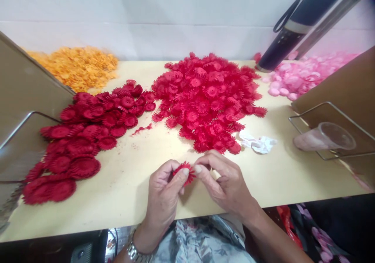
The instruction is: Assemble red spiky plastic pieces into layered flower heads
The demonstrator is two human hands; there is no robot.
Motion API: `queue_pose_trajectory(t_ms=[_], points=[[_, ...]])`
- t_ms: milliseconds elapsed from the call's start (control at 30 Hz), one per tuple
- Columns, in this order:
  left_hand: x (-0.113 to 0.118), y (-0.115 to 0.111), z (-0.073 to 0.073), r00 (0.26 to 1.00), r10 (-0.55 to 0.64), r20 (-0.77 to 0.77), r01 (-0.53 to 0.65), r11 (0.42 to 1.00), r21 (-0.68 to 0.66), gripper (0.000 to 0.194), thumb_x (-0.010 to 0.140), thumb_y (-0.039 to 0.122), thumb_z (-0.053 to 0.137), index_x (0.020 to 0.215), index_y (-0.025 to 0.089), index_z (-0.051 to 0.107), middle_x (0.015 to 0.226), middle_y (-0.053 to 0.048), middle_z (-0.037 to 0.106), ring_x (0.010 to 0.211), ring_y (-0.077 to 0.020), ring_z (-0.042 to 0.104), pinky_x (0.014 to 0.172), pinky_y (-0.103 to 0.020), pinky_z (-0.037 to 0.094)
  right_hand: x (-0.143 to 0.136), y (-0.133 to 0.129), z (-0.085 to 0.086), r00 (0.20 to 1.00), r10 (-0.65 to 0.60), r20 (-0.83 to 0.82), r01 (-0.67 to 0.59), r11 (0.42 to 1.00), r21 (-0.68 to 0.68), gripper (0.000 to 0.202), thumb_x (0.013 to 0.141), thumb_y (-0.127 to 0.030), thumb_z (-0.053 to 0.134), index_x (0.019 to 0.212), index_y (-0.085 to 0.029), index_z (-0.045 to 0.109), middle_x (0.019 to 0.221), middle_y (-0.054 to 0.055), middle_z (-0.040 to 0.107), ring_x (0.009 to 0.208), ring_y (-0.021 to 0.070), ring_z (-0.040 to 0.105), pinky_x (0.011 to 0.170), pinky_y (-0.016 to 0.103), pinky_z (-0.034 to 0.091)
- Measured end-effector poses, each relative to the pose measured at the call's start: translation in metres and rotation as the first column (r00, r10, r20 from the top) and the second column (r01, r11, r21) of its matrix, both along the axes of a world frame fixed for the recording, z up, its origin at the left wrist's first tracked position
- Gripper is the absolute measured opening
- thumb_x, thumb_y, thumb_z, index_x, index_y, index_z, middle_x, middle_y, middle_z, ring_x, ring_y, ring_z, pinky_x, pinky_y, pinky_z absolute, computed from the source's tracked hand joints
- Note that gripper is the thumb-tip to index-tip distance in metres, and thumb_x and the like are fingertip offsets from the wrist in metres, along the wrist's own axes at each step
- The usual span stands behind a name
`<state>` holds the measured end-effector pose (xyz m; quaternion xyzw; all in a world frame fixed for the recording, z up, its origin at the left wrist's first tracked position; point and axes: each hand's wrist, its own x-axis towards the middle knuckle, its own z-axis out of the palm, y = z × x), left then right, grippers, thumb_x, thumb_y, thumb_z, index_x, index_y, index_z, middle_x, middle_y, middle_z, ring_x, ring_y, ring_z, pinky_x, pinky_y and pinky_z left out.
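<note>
Red flower piece (190, 175) — roundish, rim fringed with narrow petals

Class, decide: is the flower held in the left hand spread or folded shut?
Spread: the flower in the left hand has narrow petals fanning outward.

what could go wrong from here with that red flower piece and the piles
The thin fringe of the red flower piece held in the left hand might bend or tear, with the right hand at its edge. The dark red pile nearly meets the bright red pile, so pieces could mix.
</note>
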<state>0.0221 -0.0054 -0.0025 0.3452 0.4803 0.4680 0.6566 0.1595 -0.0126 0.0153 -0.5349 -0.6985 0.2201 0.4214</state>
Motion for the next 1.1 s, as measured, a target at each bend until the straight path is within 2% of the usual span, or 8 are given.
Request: queue_pose_trajectory(t_ms=[133, 300, 433, 600, 700, 800, 933, 1100], points=[[0.002, 0.001, 0.003, 1.0, 0.01, 0.004, -0.01, 1.0, 0.002, 0.028, 0.072, 0.033, 0.067, 0.058, 0.016, 0.05, 0.049, 0.007, 0.039, 0.046, -0.0053, 0.029, 0.04, -0.016, 0.024, -0.002, 0.001, 0.004, 0.999, -0.02, -0.035, 0.023, 0.998, 0.064, 0.009, 0.084, -0.016, 0.051, 0.079, -0.016, 0.058, 0.068, 0.003, 0.056, 0.064, 0.0134, 0.052, 0.059, 0.026, 0.042], [0.003, 0.002, 0.003, 0.999, -0.007, -0.043, 0.009, 1.0, 0.028, 0.038, 0.075, 0.042, 0.063, 0.053, 0.015, 0.047, 0.048, 0.006, 0.036, 0.046, -0.0057, 0.029, 0.04, -0.018, 0.023, -0.003, 0.006, 0.005, 0.971, 0.193, -0.138, -0.205, 0.975, -0.085, 0.008, 0.082, -0.018, 0.056, 0.075, -0.016, 0.058, 0.066, 0.001, 0.056, 0.063, 0.0112, 0.052, 0.059, 0.024, 0.043], [-0.001, 0.0, -0.002, 0.993, -0.074, -0.09, 0.083, 0.992, 0.095, 0.039, 0.081, 0.045, 0.055, 0.055, 0.015, 0.051, 0.049, 0.005, 0.039, 0.045, -0.0057, 0.032, 0.041, -0.018, 0.026, -0.001, 0.007, 0.003, 0.959, 0.219, -0.18, -0.248, 0.955, -0.163, 0.01, 0.08, -0.016, 0.057, 0.07, -0.016, 0.057, 0.065, 0.0, 0.055, 0.062, 0.0106, 0.051, 0.058, 0.023, 0.041], [-0.003, -0.004, -0.002, 0.989, -0.147, -0.006, 0.147, 0.988, 0.054, 0.032, 0.083, 0.04, 0.053, 0.063, 0.015, 0.054, 0.051, 0.003, 0.049, 0.044, -0.0069, 0.044, 0.04, -0.018, 0.031, -0.004, 0.005, 0.002, 0.973, 0.013, -0.23, -0.053, 0.984, -0.168, 0.017, 0.08, -0.013, 0.05, 0.064, -0.017, 0.053, 0.061, -0.002, 0.05, 0.055, 0.0091, 0.048, 0.052, 0.022, 0.038], [-0.002, -0.003, 0.002, 0.996, -0.034, 0.087, 0.031, 0.999, 0.035, 0.029, 0.08, 0.038, 0.057, 0.063, 0.015, 0.056, 0.051, 0.002, 0.053, 0.04, -0.0077, 0.047, 0.037, -0.019, 0.033, 0.004, 0.009, 0.0, 0.943, -0.202, -0.264, 0.182, 0.978, -0.1, 0.016, 0.082, -0.015, 0.048, 0.066, -0.018, 0.051, 0.061, -0.003, 0.05, 0.055, 0.01, 0.048, 0.052, 0.022, 0.038], [-0.005, 0.0, 0.004, 0.995, 0.011, 0.103, -0.016, 0.998, 0.053, 0.022, 0.077, 0.031, 0.062, 0.064, 0.014, 0.059, 0.051, 0.001, 0.057, 0.043, -0.0096, 0.051, 0.039, -0.02, 0.039, 0.024, 0.019, -0.004, 0.925, -0.376, -0.063, 0.378, 0.926, 0.021, 0.015, 0.084, -0.021, 0.048, 0.069, -0.018, 0.053, 0.061, -0.001, 0.051, 0.056, 0.0121, 0.048, 0.054, 0.024, 0.04], [-0.007, 0.003, 0.005, 0.992, -0.072, 0.101, 0.071, 0.997, 0.007, 0.009, 0.074, 0.021, 0.064, 0.071, 0.013, 0.062, 0.054, -0.001, 0.061, 0.048, -0.0116, 0.055, 0.045, -0.022, 0.045, 0.049, 0.027, -0.008, 0.805, -0.408, 0.431, 0.348, 0.913, 0.216, 0.015, 0.084, -0.024, 0.05, 0.083, -0.016, 0.062, 0.074, 0.007, 0.06, 0.072, 0.0206, 0.056, 0.068, 0.033, 0.044], [-0.005, 0.006, 0.006, 0.989, -0.033, 0.145, 0.04, 0.998, -0.046, 0.003, 0.069, 0.014, 0.062, 0.067, 0.013, 0.061, 0.054, 0.0, 0.061, 0.044, -0.0113, 0.054, 0.041, -0.021, 0.043, 0.047, 0.02, -0.004, 0.847, -0.365, 0.387, 0.268, 0.921, 0.282, 0.018, 0.086, -0.025, 0.049, 0.087, -0.016, 0.064, 0.077, 0.008, 0.063, 0.071, 0.0191, 0.058, 0.067, 0.032, 0.047]])
